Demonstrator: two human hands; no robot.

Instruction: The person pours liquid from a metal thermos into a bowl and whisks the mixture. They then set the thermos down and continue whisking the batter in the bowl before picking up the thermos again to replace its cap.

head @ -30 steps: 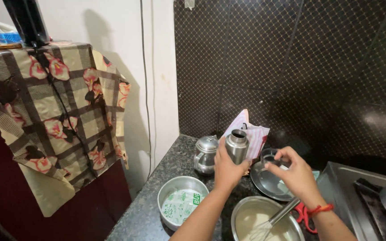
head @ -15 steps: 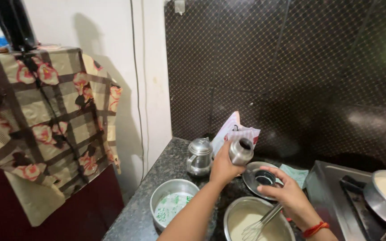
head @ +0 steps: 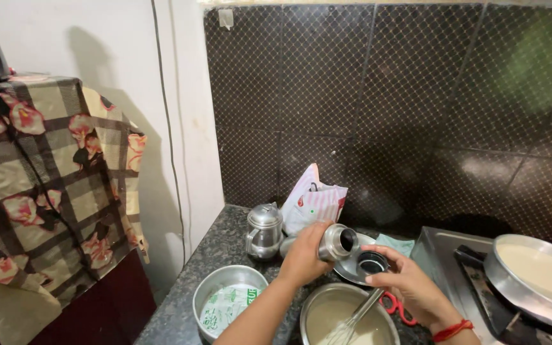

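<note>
**Small steel container tipped over a little cup, batter bowl below**

Closest to the camera there's a steel bowl of pale batter with a whisk resting in it, sitting on the dark speckled desk. Just left of it is another steel bowl with a green-and-white plastic packet lying inside.

Above the batter bowl, the left hand is wrapped around a small steel container, tilted on its side with the open mouth facing right. The right hand has its fingers pinched round a small dark cup, just beside that mouth, over a steel plate.

Further back sit a lidded steel jug and a white-and-pink plastic bag against the dark tiled wall. Off right, a pan of batter sits on the stove. Far left hangs a checked floral cloth.
</note>
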